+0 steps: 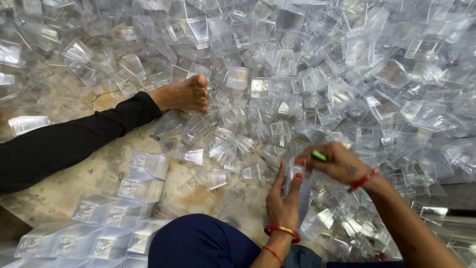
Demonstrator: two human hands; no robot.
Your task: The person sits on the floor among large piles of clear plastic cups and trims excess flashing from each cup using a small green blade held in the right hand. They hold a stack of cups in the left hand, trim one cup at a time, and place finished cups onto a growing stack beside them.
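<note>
The left hand [282, 198] and right hand [337, 161] both grip one clear plastic piece [303, 191] — the right also pinching a green stick [319, 156]; loose pieces [317, 74] spread toward twelve o'clock.

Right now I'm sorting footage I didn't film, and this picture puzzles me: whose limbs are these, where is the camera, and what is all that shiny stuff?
There is one picture only, taken by a camera worn on a person's head, looking down at their own lap and hands. The person sits on the floor, one leg in a black trouser leg stretched out to the left, ending in a bare foot.

All around lie small clear plastic containers, a loose heap of them across the top and right. At lower left, similar pieces sit nested in neat rows.

The left hand holds a stack of nested clear pieces upright. The right hand meets the top of that stack and also pinches a small green object; what it is cannot be told. Both wrists wear red bangles.
</note>
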